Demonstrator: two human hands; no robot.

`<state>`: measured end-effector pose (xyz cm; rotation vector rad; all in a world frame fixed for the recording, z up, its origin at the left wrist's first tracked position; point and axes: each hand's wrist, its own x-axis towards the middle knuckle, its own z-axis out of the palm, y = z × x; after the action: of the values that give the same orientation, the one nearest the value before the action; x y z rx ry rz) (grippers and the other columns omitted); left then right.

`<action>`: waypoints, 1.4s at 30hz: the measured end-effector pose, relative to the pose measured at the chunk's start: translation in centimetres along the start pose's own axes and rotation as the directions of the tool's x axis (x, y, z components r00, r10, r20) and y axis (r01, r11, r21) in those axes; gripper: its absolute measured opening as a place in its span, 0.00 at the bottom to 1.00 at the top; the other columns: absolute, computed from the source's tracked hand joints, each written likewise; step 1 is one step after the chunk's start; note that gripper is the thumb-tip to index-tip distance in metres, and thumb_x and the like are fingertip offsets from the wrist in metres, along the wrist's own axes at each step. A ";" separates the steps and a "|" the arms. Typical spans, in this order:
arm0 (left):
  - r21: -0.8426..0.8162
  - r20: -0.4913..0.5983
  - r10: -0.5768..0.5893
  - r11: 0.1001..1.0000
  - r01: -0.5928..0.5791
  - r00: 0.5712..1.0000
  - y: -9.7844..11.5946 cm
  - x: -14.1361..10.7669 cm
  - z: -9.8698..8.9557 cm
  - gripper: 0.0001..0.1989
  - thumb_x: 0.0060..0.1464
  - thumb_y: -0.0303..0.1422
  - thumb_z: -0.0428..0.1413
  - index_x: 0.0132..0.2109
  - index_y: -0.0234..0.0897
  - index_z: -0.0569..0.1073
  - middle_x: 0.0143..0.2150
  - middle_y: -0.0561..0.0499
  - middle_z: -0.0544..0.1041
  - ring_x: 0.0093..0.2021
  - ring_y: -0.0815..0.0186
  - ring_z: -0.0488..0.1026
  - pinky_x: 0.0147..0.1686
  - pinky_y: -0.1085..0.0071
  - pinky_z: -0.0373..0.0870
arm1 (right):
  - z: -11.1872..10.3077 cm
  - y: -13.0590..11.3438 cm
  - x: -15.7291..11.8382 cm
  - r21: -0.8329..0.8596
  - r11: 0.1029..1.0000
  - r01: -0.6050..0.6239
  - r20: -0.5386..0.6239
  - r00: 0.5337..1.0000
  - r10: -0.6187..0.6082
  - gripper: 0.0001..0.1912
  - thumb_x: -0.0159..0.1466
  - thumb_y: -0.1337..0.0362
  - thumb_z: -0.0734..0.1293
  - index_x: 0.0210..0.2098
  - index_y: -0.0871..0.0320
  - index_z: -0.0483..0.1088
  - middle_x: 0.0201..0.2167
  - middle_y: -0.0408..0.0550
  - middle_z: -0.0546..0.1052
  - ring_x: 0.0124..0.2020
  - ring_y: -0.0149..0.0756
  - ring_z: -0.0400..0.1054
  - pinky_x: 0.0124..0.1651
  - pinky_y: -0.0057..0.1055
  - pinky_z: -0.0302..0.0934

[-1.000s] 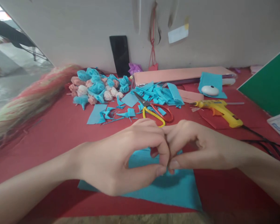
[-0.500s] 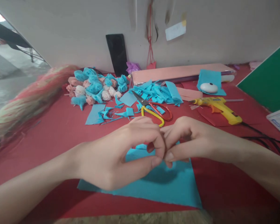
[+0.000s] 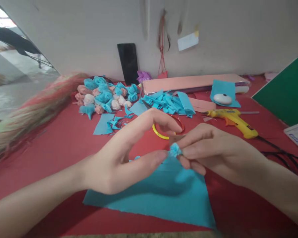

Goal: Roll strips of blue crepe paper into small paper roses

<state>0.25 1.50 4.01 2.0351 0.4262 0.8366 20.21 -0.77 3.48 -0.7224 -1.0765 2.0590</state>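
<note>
A small crumpled blue crepe paper flower [image 3: 175, 150] is pinched between the thumb and fingers of my right hand [image 3: 216, 150]. My left hand [image 3: 129, 155] is open, its thumb and index finger spread wide around the flower's left side. The thumb tip comes up close to the flower; whether it touches, I cannot tell. Under both hands a large blue crepe paper sheet [image 3: 151, 201] lies on the red table. Just beyond my left fingers are scissors [image 3: 161, 135] with a yellow and a red handle, partly hidden by that hand.
Blue, pink and white paper flowers [image 3: 104, 96] are heaped at the back left, beside blue paper scraps [image 3: 166, 102]. A yellow glue gun [image 3: 234, 119] with a black cord lies right. Behind it, a white oval device [image 3: 223, 99] rests on blue paper. A dark phone [image 3: 128, 62] leans on the wall.
My left fingers have opened and drawn away from my right hand. The blue flower, hidden before between the fingers, now shows in my right hand's pinch. The view has tilted up slightly.
</note>
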 end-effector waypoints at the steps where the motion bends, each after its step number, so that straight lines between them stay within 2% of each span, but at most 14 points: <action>1: -0.011 -0.015 0.000 1.000 0.000 1.000 0.0 0.0 0.1 0.11 0.60 0.25 0.52 0.49 0.36 0.67 0.45 0.50 0.70 0.48 0.67 0.67 0.50 0.73 0.67 | 0.2 0.1 -0.1 0.049 0.999 0.012 -0.006 1.000 -0.012 0.10 0.55 0.73 0.67 0.20 0.60 0.77 0.19 0.39 0.76 0.19 0.20 0.63 0.24 0.17 0.59; 8: -0.004 -0.102 0.035 0.999 -0.036 0.994 0.1 0.0 0.8 0.06 0.61 0.26 0.53 0.45 0.36 0.69 0.40 0.49 0.73 0.43 0.66 0.70 0.47 0.69 0.69 | 0.5 1.8 0.2 0.165 0.983 0.078 0.082 0.992 -0.093 0.07 0.60 0.65 0.72 0.26 0.58 0.79 0.20 0.36 0.74 0.23 0.18 0.67 0.33 0.13 0.63; 13: -0.047 -0.109 0.009 0.999 -0.014 0.994 -0.2 -0.1 1.1 0.04 0.62 0.27 0.51 0.42 0.33 0.71 0.38 0.48 0.72 0.42 0.65 0.72 0.46 0.67 0.71 | 0.4 2.8 0.3 0.168 0.982 0.090 0.090 0.990 -0.106 0.06 0.62 0.62 0.72 0.29 0.55 0.80 0.22 0.37 0.77 0.28 0.19 0.70 0.36 0.15 0.62; 21: -0.122 -0.131 -0.058 0.992 0.042 0.990 -0.2 -0.3 1.3 0.06 0.63 0.30 0.51 0.43 0.34 0.71 0.38 0.47 0.72 0.45 0.61 0.74 0.41 0.66 0.75 | 0.8 3.2 0.3 0.110 0.986 0.128 0.071 0.988 -0.136 0.08 0.63 0.60 0.71 0.29 0.53 0.80 0.19 0.39 0.74 0.29 0.27 0.64 0.35 0.23 0.55; 25: -0.134 -0.100 -0.076 0.989 0.063 0.992 -0.1 -0.3 1.3 0.07 0.64 0.33 0.50 0.43 0.35 0.71 0.37 0.47 0.74 0.41 0.63 0.75 0.38 0.67 0.75 | 1.1 3.3 0.3 0.082 0.988 0.132 0.052 0.989 -0.136 0.10 0.63 0.58 0.70 0.28 0.53 0.79 0.17 0.39 0.70 0.29 0.30 0.62 0.34 0.26 0.53; 29: -0.134 -0.081 -0.073 0.989 0.062 0.994 -0.1 -0.3 1.4 0.06 0.65 0.32 0.49 0.43 0.36 0.69 0.35 0.48 0.76 0.39 0.63 0.75 0.37 0.67 0.75 | 1.3 3.3 0.3 0.060 0.987 0.149 0.033 0.988 -0.151 0.09 0.63 0.57 0.70 0.28 0.51 0.80 0.17 0.39 0.70 0.29 0.30 0.62 0.34 0.27 0.53; 35: -0.097 -0.062 -0.031 0.995 0.025 0.998 -0.2 -0.2 1.3 0.05 0.65 0.31 0.49 0.44 0.37 0.68 0.32 0.49 0.76 0.41 0.62 0.73 0.41 0.63 0.73 | 1.1 3.5 0.2 -0.002 0.980 0.198 0.007 0.980 -0.198 0.08 0.63 0.56 0.70 0.30 0.49 0.80 0.23 0.39 0.77 0.29 0.27 0.63 0.34 0.25 0.56; 38: -0.085 -0.063 -0.002 0.996 -0.003 0.998 -0.2 -0.2 1.2 0.05 0.64 0.31 0.49 0.44 0.37 0.69 0.33 0.50 0.75 0.39 0.64 0.72 0.47 0.61 0.71 | 0.9 3.7 0.2 -0.057 0.971 0.233 0.038 0.972 -0.231 0.09 0.65 0.56 0.68 0.32 0.47 0.80 0.23 0.38 0.75 0.30 0.27 0.64 0.35 0.25 0.56; 40: -0.074 -0.075 0.023 0.997 -0.028 0.997 -0.2 -0.2 1.2 0.05 0.63 0.31 0.51 0.44 0.36 0.70 0.36 0.50 0.74 0.39 0.65 0.71 0.49 0.62 0.69 | 0.7 3.6 0.2 -0.152 0.951 0.270 0.064 0.963 -0.263 0.12 0.67 0.56 0.66 0.31 0.48 0.80 0.23 0.39 0.72 0.28 0.28 0.63 0.34 0.26 0.56; 42: -0.054 -0.092 0.048 0.997 -0.053 0.995 -0.2 -0.1 1.2 0.06 0.60 0.30 0.55 0.44 0.35 0.70 0.39 0.49 0.73 0.41 0.65 0.70 0.48 0.66 0.69 | 0.4 3.3 0.2 -0.355 0.861 0.365 0.087 0.930 -0.358 0.16 0.68 0.55 0.64 0.28 0.52 0.78 0.22 0.39 0.69 0.26 0.28 0.61 0.30 0.27 0.56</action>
<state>0.99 0.86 3.34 1.9678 0.3988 0.9644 18.77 -2.20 0.84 -0.6192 -1.5057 1.5636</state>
